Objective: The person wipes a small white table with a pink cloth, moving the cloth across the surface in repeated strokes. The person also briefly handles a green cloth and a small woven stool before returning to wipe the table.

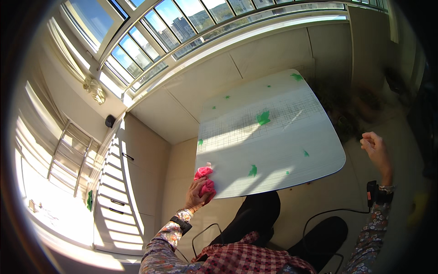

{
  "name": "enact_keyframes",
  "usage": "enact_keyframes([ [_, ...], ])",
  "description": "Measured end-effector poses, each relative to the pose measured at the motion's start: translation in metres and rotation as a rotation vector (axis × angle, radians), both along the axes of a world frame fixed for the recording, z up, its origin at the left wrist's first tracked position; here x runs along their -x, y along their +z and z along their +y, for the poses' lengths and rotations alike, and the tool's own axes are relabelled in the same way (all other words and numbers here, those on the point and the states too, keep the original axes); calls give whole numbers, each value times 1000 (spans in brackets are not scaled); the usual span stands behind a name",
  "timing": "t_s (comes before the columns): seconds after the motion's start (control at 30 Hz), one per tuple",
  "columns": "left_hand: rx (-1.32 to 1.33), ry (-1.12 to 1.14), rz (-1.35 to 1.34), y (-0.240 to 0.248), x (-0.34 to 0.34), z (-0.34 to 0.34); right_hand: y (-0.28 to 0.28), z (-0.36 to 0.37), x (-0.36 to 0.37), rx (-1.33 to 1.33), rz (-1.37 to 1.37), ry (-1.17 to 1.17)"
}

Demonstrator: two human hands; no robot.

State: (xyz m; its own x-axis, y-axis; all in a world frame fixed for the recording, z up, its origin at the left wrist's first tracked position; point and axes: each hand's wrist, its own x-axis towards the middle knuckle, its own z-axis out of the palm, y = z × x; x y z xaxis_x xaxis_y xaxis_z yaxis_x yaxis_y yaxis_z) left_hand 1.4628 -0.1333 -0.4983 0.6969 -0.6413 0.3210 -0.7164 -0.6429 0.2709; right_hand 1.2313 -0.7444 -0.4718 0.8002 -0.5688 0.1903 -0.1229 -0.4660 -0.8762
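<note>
My left hand (196, 194) is closed on a bright pink cloth (204, 173), which is bunched up at the near left corner of a table. Part of the cloth bulges out past my fingers on the tabletop side. The white tabletop (278, 150) has rounded corners, a fine grid pattern and several green leaf prints. Off the table's right side, my right hand (376, 148) is raised in the air. Its fingers are curled in and I see nothing in them.
Beyond the table runs a low pale wall (269, 55) beneath windows with a metal railing (205, 34). A white cabinet (130, 182) with dark handles stands at left. Dark, blurred objects (346, 109) sit on the floor to the right. A black cable (315, 219) trails from my right wrist.
</note>
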Motion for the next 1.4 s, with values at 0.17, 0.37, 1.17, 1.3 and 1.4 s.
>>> enact_keyframes([
  [0.17, 18, 26, -30, -2, 6, -1, -7, 44, -52, 96, 164, 299],
  [0.37, 105, 174, 83, 3, 14, 1, 35, 153, -110, 93, 182, 739],
  [1.17, 1198, -149, 1370, 90, 126, -23, 62, 374, -92, -386, -48, 759],
  [1.3, 1549, -350, 1408, 68, 126, -16, 67, 381, -110, -485, -105, 766],
  [1.4, 1551, -350, 1446, 59, 116, -22, 71, 383, -119, -503, -98, 793],
])
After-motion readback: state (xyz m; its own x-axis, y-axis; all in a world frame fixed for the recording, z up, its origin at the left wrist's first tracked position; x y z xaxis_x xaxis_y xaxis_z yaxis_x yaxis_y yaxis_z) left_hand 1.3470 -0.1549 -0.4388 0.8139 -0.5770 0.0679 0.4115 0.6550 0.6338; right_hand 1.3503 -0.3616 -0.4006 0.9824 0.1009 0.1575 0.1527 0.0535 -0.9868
